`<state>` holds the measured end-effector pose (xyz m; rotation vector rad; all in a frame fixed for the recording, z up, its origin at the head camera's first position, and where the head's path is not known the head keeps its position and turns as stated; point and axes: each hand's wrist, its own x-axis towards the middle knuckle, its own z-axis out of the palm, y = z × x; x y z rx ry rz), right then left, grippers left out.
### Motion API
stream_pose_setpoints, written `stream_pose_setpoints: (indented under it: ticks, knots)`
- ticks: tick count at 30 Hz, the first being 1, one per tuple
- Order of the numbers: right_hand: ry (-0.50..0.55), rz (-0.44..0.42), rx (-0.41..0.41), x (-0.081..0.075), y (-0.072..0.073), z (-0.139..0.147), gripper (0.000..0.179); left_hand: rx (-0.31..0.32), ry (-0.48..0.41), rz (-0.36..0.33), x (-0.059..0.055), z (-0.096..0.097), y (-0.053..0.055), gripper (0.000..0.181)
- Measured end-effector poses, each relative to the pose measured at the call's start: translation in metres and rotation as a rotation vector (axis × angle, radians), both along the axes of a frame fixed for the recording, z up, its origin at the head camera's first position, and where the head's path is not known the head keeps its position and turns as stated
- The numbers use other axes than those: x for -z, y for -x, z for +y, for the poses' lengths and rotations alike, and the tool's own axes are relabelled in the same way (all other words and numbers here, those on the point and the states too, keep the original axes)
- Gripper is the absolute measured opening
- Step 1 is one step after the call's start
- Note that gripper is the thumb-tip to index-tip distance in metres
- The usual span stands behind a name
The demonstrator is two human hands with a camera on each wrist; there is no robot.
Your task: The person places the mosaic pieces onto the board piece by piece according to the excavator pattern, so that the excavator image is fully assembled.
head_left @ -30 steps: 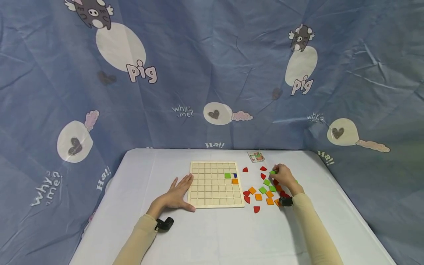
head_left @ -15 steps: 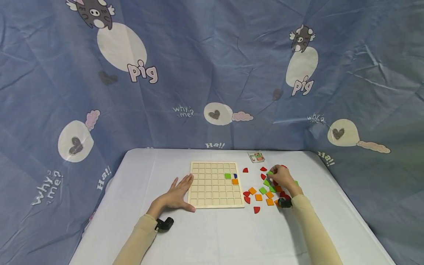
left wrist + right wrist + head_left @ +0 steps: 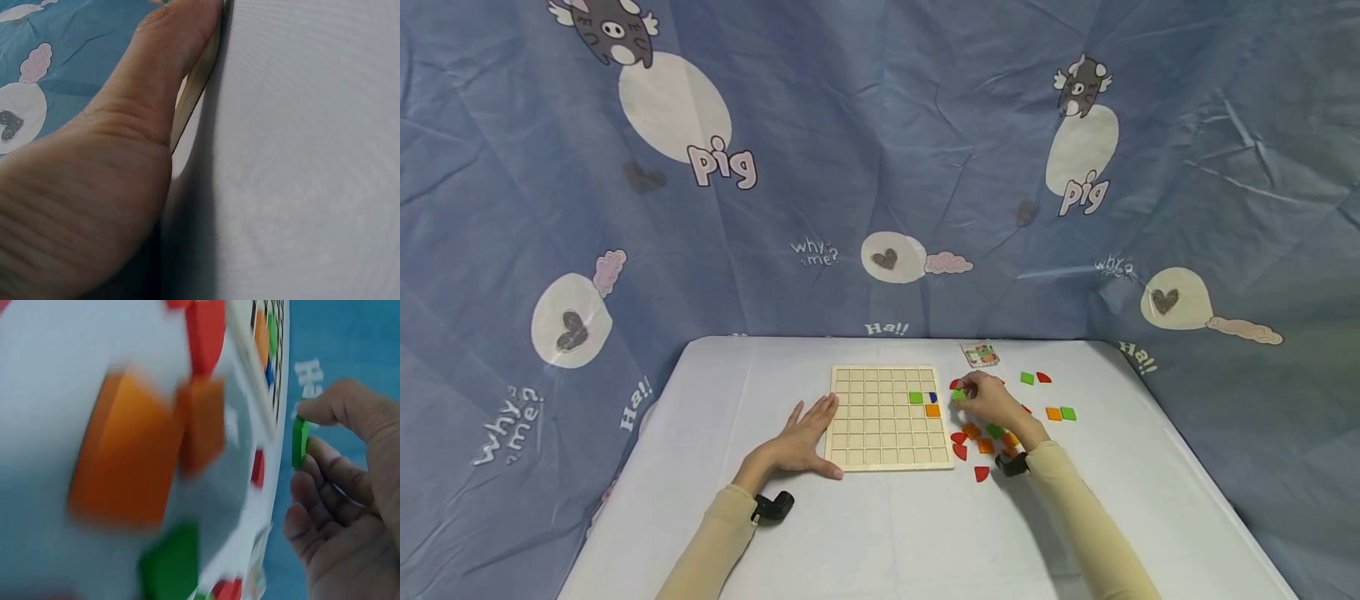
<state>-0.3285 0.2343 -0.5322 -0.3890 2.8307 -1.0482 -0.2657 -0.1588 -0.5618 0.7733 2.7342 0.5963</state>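
Note:
A pale wooden grid board lies flat on the white table. On its right side sit a green square tile, an orange square tile and a dark blue piece. My left hand rests spread at the board's left edge, fingers straight and touching it. Between thumb and fingers, my right hand pinches another green tile, held above the table just right of the board. Loose tiles lie under and around that hand, which partly hides them.
Several red quarter-round pieces and orange squares are scattered right of the board. Farther right lie an orange tile and a green tile. A small printed card is near the back edge, before a blue patterned cloth.
My right hand has carried the green tile left from the scattered pieces toward the board, uncovering tiles at the far right. The left hand has stayed in place.

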Motion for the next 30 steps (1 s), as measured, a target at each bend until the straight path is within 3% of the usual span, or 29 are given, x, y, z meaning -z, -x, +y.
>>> stream_pose_setpoints:
  ticks: [6,11,30]
  knots:
    - [-0.025,0.054,-0.19,0.001,0.001,-0.035,0.023,0.01,-0.003,0.011,0.0,-0.002,0.0,0.135]
    - [-0.047,0.083,-0.285,0.006,0.001,-0.055,0.025,0.018,-0.005,0.016,-0.001,-0.003,-0.001,0.134]
    - [-0.055,-0.007,-0.279,0.004,0.003,-0.065,0.023,0.009,-0.005,0.01,0.004,-0.002,0.002,0.137]
